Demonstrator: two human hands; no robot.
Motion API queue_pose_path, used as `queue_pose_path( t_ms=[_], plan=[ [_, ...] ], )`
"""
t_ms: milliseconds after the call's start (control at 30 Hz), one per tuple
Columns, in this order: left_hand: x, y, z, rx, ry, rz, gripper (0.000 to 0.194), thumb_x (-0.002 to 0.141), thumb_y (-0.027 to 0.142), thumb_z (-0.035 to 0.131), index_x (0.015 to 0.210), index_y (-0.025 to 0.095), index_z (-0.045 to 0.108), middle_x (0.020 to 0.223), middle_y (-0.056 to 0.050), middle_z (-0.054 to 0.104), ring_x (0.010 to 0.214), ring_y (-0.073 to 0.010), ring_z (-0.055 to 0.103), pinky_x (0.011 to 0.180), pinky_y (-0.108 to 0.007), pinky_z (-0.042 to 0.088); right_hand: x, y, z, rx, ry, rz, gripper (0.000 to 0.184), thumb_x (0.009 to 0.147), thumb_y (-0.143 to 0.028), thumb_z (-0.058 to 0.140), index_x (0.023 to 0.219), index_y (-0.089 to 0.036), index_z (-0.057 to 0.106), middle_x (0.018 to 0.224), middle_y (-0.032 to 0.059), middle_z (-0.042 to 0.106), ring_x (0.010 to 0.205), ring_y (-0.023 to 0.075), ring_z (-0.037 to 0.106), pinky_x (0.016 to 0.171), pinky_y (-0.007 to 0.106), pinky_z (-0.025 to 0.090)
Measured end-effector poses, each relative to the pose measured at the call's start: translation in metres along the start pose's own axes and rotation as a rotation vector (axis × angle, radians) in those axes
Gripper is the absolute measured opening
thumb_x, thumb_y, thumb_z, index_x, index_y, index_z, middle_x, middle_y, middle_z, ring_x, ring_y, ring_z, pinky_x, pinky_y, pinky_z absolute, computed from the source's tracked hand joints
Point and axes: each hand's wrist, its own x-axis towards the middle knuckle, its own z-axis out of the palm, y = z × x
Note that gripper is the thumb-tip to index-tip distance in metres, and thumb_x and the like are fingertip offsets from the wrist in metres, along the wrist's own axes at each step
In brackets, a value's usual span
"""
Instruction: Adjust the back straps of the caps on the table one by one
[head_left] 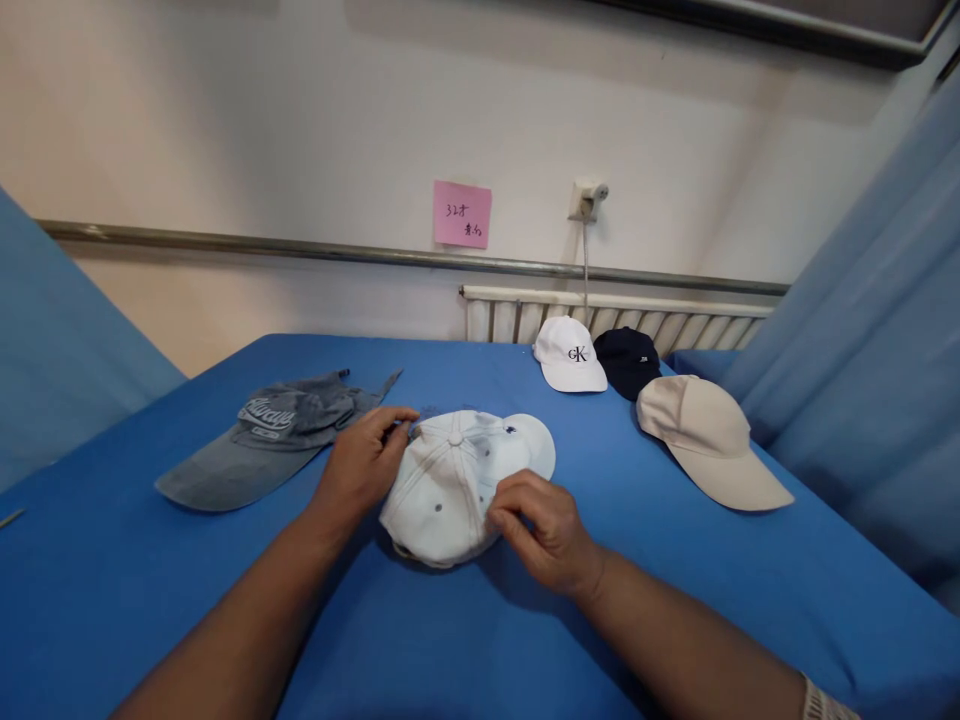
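- Pale cap [442,490]: located near the middle of the wide, smooth blue cover [465,640], crown up, brim angled away toward the right.
- Handling appears to be under way on this cap alone. Crown is raised but creased beside the brim; one view does not establish how much is done or left.
- Grey cap [281,440]: washed-looking fabric, slack crown, long curved bill, raised-looking white lettering; lies on the left, untouched.
- Beige cap [709,430]: plain, matte, well rounded, broad bill; on the right, untouched.
- Right hand [544,530]: thumb and fingers closed on the pale cap near its brim.
- Left hand [367,460]: apart from the right, fingertips at the cap's far-left edge; whether they pinch fabric cannot be told.
- White cap [566,355] and navy cap [628,358]: domed, side by side at the back, untouched.
- Pale cap details: stitched panel seams, small eyelets, top button, tiny dark emblem [511,430].
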Motion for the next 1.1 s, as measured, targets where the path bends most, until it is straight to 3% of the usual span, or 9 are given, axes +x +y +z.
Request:
queue_pose_path(
  t_ms=[67,133,233,367,533,733,933,1000,1100],
  plan=[
    [-0.001,0.006,-0.004,-0.026,0.079,-0.014,0.028,0.087,0.034,0.051,0.103,0.020,0.069,0.094,-0.006,0.069,0.075,-0.0193,0.063,0.070,-0.032,0.051,0.002,0.014,-0.001,-0.077,0.100,0.078,0.014,0.090,-0.016,0.053,0.098,-0.021,0.064,0.093,0.0068,0.067,0.089,0.0188,0.063,0.079,0.033,0.051],
    [-0.004,0.016,-0.010,-0.059,0.074,0.051,0.028,0.087,0.035,0.054,0.107,0.020,0.067,0.096,-0.005,0.068,0.077,-0.0184,0.062,0.071,-0.031,0.051,0.004,0.031,-0.004,-0.181,0.119,0.165,0.018,0.089,-0.020,0.057,0.106,-0.021,0.064,0.105,0.0083,0.068,0.100,0.0213,0.061,0.090,0.037,0.048],
    [-0.008,0.031,-0.015,-0.042,-0.123,0.241,0.028,0.086,0.037,0.058,0.107,0.021,0.066,0.099,-0.005,0.069,0.085,-0.0196,0.062,0.077,-0.032,0.050,0.008,0.046,-0.009,-0.284,-0.050,0.268,0.026,0.086,-0.028,0.065,0.111,-0.021,0.066,0.114,0.0078,0.068,0.108,0.0234,0.058,0.097,0.040,0.044],
    [-0.010,0.037,-0.008,0.099,-0.334,0.362,0.023,0.087,0.034,0.056,0.104,0.021,0.066,0.097,-0.005,0.069,0.089,-0.0222,0.061,0.080,-0.036,0.048,0.015,0.036,-0.006,-0.488,-0.309,0.321,0.026,0.083,-0.029,0.068,0.108,-0.021,0.069,0.115,0.0072,0.067,0.108,0.0260,0.055,0.092,0.039,0.044],
    [-0.012,0.031,0.009,0.225,-0.425,0.336,0.018,0.087,0.026,0.055,0.099,0.020,0.067,0.090,-0.006,0.069,0.086,-0.0236,0.061,0.076,-0.036,0.047,0.027,0.021,0.011,-0.795,-0.596,0.280,0.017,0.086,-0.015,0.055,0.089,-0.015,0.072,0.096,0.0131,0.070,0.098,0.0288,0.059,0.082,0.041,0.043],
    [-0.016,0.028,0.023,0.268,-0.400,0.322,0.019,0.088,0.020,0.052,0.102,0.019,0.065,0.095,-0.007,0.069,0.090,-0.0245,0.064,0.078,-0.036,0.048,0.041,0.022,0.020,-0.855,-0.709,0.281,0.021,0.084,-0.012,0.053,0.098,-0.010,0.069,0.096,0.0169,0.072,0.090,0.0272,0.065,0.079,0.039,0.043],
    [-0.014,0.026,0.026,0.199,-0.309,0.323,0.019,0.089,0.022,0.052,0.104,0.019,0.064,0.096,-0.007,0.071,0.087,-0.0235,0.065,0.077,-0.035,0.050,0.037,0.029,0.022,-0.858,-0.660,0.228,0.018,0.085,-0.011,0.053,0.094,-0.010,0.068,0.091,0.0156,0.072,0.086,0.0262,0.065,0.076,0.037,0.042],
    [-0.013,0.025,0.023,0.180,-0.244,0.328,0.018,0.089,0.023,0.052,0.102,0.020,0.064,0.095,-0.006,0.070,0.086,-0.0226,0.066,0.077,-0.035,0.050,0.035,0.033,0.017,-0.853,-0.555,0.227,0.015,0.085,-0.013,0.054,0.091,-0.012,0.067,0.088,0.0133,0.071,0.084,0.0252,0.064,0.075,0.036,0.041],
    [-0.012,0.023,0.017,0.150,-0.118,0.309,0.020,0.089,0.024,0.050,0.104,0.019,0.062,0.094,-0.006,0.069,0.084,-0.0209,0.065,0.078,-0.034,0.051,0.033,0.034,0.002,-0.820,-0.291,0.230,0.010,0.086,-0.017,0.055,0.085,-0.016,0.065,0.082,0.0086,0.069,0.082,0.0233,0.061,0.074,0.035,0.040]
  ],
)
